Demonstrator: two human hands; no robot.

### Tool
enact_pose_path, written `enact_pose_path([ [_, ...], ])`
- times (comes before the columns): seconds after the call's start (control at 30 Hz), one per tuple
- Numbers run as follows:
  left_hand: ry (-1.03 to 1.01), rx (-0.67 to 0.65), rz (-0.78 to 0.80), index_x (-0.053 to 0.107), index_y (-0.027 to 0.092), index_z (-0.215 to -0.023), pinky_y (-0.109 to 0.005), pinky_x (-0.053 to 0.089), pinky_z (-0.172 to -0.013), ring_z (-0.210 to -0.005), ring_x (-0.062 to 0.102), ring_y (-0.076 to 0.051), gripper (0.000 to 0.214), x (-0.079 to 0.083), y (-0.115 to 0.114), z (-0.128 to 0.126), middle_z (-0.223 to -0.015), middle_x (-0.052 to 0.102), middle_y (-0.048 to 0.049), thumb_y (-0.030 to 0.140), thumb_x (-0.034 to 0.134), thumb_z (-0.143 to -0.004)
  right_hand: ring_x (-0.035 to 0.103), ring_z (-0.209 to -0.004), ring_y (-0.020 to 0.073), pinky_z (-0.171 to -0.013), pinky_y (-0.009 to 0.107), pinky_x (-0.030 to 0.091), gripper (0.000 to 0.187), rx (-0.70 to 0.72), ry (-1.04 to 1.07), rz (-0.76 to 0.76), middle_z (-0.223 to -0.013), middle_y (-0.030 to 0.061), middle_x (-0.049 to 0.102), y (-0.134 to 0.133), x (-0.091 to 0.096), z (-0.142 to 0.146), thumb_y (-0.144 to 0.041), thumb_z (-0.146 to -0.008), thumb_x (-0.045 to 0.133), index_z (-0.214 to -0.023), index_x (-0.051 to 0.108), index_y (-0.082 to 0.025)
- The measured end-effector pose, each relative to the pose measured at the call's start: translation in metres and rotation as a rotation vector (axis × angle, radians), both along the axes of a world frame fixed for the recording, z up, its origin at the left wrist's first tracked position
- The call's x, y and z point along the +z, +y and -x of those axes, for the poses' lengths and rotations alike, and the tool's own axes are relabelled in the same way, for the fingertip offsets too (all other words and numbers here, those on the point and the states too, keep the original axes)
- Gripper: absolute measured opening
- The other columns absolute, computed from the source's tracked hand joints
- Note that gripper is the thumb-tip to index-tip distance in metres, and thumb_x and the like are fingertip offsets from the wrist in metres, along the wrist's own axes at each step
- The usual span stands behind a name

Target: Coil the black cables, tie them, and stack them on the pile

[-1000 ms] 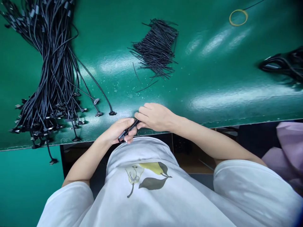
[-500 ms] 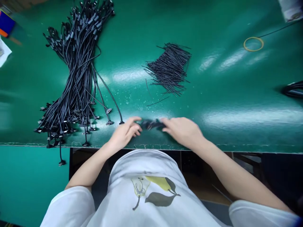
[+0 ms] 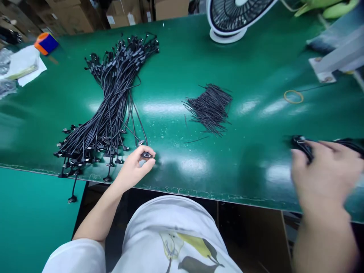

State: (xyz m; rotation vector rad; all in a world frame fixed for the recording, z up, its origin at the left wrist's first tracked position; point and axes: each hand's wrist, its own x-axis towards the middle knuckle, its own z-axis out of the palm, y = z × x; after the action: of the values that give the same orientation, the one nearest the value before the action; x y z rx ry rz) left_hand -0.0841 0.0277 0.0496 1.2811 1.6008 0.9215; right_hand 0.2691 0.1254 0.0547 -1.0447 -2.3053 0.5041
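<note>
My left hand (image 3: pixel 133 167) rests near the front edge of the green table (image 3: pixel 256 159) and pinches the small black connector (image 3: pixel 146 154) at the end of one cable from the big bundle of black cables (image 3: pixel 110 102). My right hand (image 3: pixel 321 178), blurred by motion, is far to the right and closes on a bundled black cable (image 3: pixel 301 144) beside a dark pile of cables (image 3: pixel 351 144) at the right edge. A heap of short black ties (image 3: pixel 212 108) lies in the middle of the table.
A white desk fan (image 3: pixel 233 17) stands at the back. A yellow rubber band (image 3: pixel 293 96) lies at the right. Papers (image 3: pixel 27 64) and an orange-and-blue object (image 3: pixel 46 42) sit at the back left. Cardboard boxes line the far side.
My hands have parted: the right one swept right with the bundled cable, the left one moved to a connector of the big bundle. The camera has tilted up.
</note>
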Motion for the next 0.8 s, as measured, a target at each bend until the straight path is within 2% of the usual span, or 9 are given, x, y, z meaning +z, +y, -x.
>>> enact_pose_path([
  [0.13,-0.156,0.088,-0.167,0.057,0.019,-0.084,-0.026,0.047,-0.065,-0.066,0.058,-0.013,0.023,0.016,-0.004,0.006,-0.077,0.062,-0.0007,0.036,0.046,-0.095,0.067,-0.096,0.0218,-0.077,0.031,0.052,0.032,0.159,-0.133,0.04,-0.104,0.0106,0.069,0.002,0.0,0.109,-0.044,-0.096,0.049,-0.118,0.067,-0.03],
  [0.23,0.172,-0.152,-0.063,0.059,0.021,-0.119,-0.034,0.05,-0.088,-0.096,0.067,-0.02,0.031,0.014,-0.008,0.019,-0.114,0.069,-0.0079,0.037,0.052,-0.093,0.066,-0.1,0.0209,-0.081,0.031,0.052,0.033,0.285,-0.241,0.066,-0.115,0.0101,0.066,0.019,-0.014,0.172,-0.035,-0.097,0.05,-0.126,0.06,-0.025],
  [0.33,0.539,-0.347,0.02,0.062,0.023,-0.123,-0.04,0.044,-0.103,-0.117,0.061,-0.026,0.037,0.01,-0.012,0.052,-0.127,0.067,-0.0085,0.04,0.056,-0.091,0.065,-0.104,0.022,-0.084,0.033,0.052,0.033,0.375,-0.349,0.079,-0.122,0.0107,0.063,0.037,-0.026,0.214,-0.028,-0.098,0.047,-0.128,0.057,-0.019],
  [0.4,0.722,-0.201,-0.002,0.065,0.023,-0.12,-0.04,0.045,-0.102,-0.116,0.062,-0.027,0.035,0.009,-0.008,0.086,-0.123,0.069,-0.0088,0.041,0.051,-0.093,0.064,-0.106,0.023,-0.085,0.034,0.052,0.031,0.411,-0.379,0.087,-0.122,0.0103,0.063,0.044,-0.031,0.231,-0.027,-0.098,0.045,-0.125,0.058,-0.018],
  [0.5,1.043,0.253,-0.075,0.055,0.016,-0.132,-0.045,0.041,-0.105,-0.123,0.056,-0.032,0.044,0.007,0.017,0.149,-0.13,0.063,-0.0171,0.037,0.045,-0.095,0.064,-0.106,0.023,-0.087,0.034,0.051,0.03,0.452,-0.387,0.125,-0.119,0.0088,0.065,0.045,-0.035,0.245,-0.028,-0.099,0.042,-0.12,0.061,-0.018],
  [0.53,1.117,0.305,-0.026,0.052,0.012,-0.135,-0.048,0.039,-0.106,-0.127,0.052,-0.034,0.047,0.006,0.028,0.17,-0.134,0.059,-0.0212,0.037,0.045,-0.095,0.064,-0.106,0.023,-0.088,0.034,0.051,0.03,0.464,-0.399,0.145,-0.118,0.0084,0.066,0.044,-0.035,0.247,-0.027,-0.099,0.042,-0.119,0.062,-0.018],
  [0.6,1.11,0.248,0.217,0.056,0.007,-0.128,-0.049,0.04,-0.104,-0.123,0.054,-0.036,0.045,0.002,0.054,0.209,-0.13,0.06,-0.0252,0.034,0.041,-0.095,0.065,-0.106,0.0232,-0.089,0.035,0.051,0.03,0.486,-0.438,0.179,-0.117,0.0081,0.066,0.042,-0.037,0.249,-0.027,-0.099,0.042,-0.117,0.063,-0.018],
  [0.67,1.025,0.165,0.332,0.066,0.011,-0.115,-0.042,0.047,-0.096,-0.109,0.063,-0.033,0.037,0.0,0.075,0.24,-0.116,0.069,-0.0195,0.034,0.049,-0.091,0.065,-0.106,0.0235,-0.09,0.035,0.051,0.03,0.498,-0.476,0.205,-0.117,0.0079,0.066,0.041,-0.039,0.248,-0.028,-0.099,0.042,-0.117,0.064,-0.019],
  [0.8,0.889,0.066,0.341,0.072,0.019,-0.104,-0.027,0.051,-0.081,-0.091,0.069,-0.023,0.031,-0.003,0.097,0.27,-0.101,0.076,-0.006,0.038,0.06,-0.083,0.065,-0.107,0.0231,-0.091,0.035,0.051,0.029,0.484,-0.504,0.237,-0.117,0.0079,0.067,0.045,-0.045,0.241,-0.027,-0.099,0.041,-0.114,0.065,-0.019],
])
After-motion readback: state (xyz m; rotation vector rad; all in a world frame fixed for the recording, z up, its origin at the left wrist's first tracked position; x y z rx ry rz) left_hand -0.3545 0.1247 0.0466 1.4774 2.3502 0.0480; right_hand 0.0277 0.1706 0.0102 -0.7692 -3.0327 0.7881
